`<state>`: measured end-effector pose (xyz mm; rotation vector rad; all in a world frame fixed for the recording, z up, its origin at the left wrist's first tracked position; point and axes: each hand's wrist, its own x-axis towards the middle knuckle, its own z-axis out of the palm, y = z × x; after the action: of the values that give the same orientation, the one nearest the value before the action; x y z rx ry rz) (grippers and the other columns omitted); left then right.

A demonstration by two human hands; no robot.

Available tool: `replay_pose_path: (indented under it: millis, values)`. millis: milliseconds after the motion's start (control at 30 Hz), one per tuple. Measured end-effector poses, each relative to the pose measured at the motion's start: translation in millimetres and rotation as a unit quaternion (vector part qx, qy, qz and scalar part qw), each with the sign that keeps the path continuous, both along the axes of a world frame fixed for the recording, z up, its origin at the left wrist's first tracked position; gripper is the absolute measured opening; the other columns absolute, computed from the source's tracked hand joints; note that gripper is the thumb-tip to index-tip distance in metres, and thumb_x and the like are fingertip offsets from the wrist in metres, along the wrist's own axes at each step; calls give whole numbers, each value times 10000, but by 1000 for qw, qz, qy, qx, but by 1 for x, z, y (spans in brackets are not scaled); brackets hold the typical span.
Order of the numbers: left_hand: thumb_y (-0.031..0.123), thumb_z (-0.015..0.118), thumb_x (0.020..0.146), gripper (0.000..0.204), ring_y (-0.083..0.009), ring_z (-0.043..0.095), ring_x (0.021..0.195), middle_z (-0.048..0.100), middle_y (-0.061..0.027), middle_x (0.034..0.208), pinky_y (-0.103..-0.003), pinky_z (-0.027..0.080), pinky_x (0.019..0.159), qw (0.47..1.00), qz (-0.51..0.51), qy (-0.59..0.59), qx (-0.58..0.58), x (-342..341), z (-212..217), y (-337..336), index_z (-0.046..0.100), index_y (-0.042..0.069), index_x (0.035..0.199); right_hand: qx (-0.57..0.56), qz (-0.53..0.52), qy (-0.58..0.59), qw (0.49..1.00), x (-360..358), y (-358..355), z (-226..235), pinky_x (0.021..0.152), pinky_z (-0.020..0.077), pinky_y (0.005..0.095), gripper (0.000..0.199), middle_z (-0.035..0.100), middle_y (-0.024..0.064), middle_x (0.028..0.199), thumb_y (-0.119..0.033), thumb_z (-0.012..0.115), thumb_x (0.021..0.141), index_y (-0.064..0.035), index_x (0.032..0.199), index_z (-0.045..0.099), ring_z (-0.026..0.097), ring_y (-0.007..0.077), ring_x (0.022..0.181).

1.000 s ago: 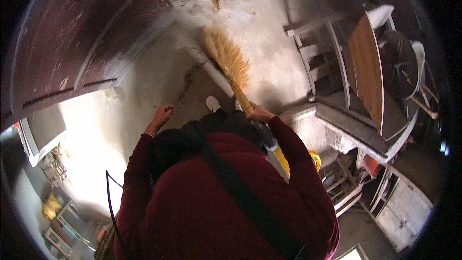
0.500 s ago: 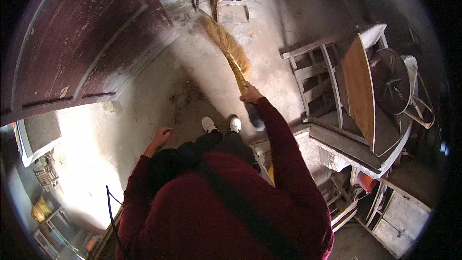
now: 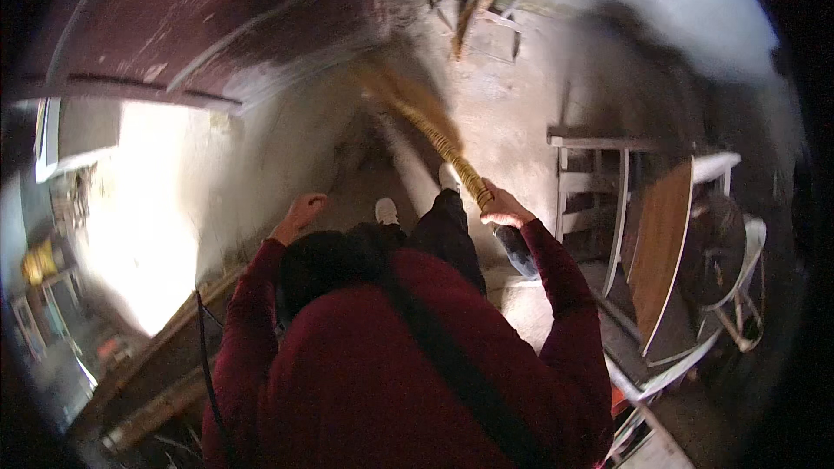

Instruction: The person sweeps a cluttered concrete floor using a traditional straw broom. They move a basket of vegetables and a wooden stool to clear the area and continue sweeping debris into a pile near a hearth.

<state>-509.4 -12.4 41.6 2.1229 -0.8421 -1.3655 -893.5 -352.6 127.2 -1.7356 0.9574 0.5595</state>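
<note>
My right hand (image 3: 506, 206) is wrapped round the bound handle of a straw broom (image 3: 439, 143). The broom slants away to the upper left, and its tan bristles are blurred near the floor by the dark red door. Its dark lower handle end sticks out below my hand. Off to the left of my body, my left hand (image 3: 300, 211) hangs with its fingers curled in and nothing visible in them.
A dark red wooden door (image 3: 261, 26) fills the upper left. Bright light falls on the floor (image 3: 148, 217) at left. At the right stand a wooden frame (image 3: 591, 182) and a brown board (image 3: 665, 243). A long-handled dustpan (image 3: 504, 22) leans by the far wall.
The view has turned and shifted, with the door now reaching further right. My right hand still grips the broom, now closer to my body. One foot has stepped forward.
</note>
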Motion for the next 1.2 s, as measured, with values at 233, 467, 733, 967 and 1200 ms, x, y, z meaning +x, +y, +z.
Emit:
replay_pose_path:
  millis: [233, 467, 733, 967, 1200]
  values:
    - [150, 496, 845, 289, -151, 558, 826, 606, -96, 939, -277, 448, 740, 966, 234, 97, -49, -63, 10, 9, 555, -8, 1080, 119, 78, -20, 990, 80, -28, -53, 726, 456, 302, 831, 566, 139, 967, -214, 701, 519, -3, 1240, 345, 543, 223, 848]
    - [99, 506, 836, 270, -147, 567, 844, 609, -103, 967, -260, 456, 744, 916, 367, 140, -87, -148, 18, 11, 553, -36, 1065, 208, 247, -87, 942, 148, -30, -49, 749, 429, 297, 740, 544, 96, 946, -182, 684, 547, -12, 1204, 390, 510, 185, 834]
    - [87, 509, 825, 250, -147, 570, 803, 611, -95, 900, -265, 468, 719, 840, 515, 113, -128, -207, 23, 31, 565, -57, 1021, 45, 299, -128, 945, 231, -74, 3, 681, 468, 323, 874, 575, 165, 865, -184, 661, 513, -49, 1296, 296, 569, 269, 753]
    - [113, 538, 815, 251, -125, 560, 794, 607, -53, 858, -252, 461, 695, 763, 634, 99, -76, -219, 12, 78, 577, -39, 1011, 162, 312, -53, 934, 285, 36, -71, 733, 439, 320, 667, 516, 79, 894, -162, 685, 581, -19, 1167, 399, 499, 188, 813]
    - [152, 526, 816, 285, -136, 563, 797, 609, -58, 867, -270, 453, 717, 756, 648, 87, -34, -200, 28, 88, 572, -35, 1027, 222, 377, -81, 896, 389, 72, -62, 624, 460, 272, 640, 526, 44, 847, -62, 624, 639, -52, 1227, 370, 525, 139, 700]
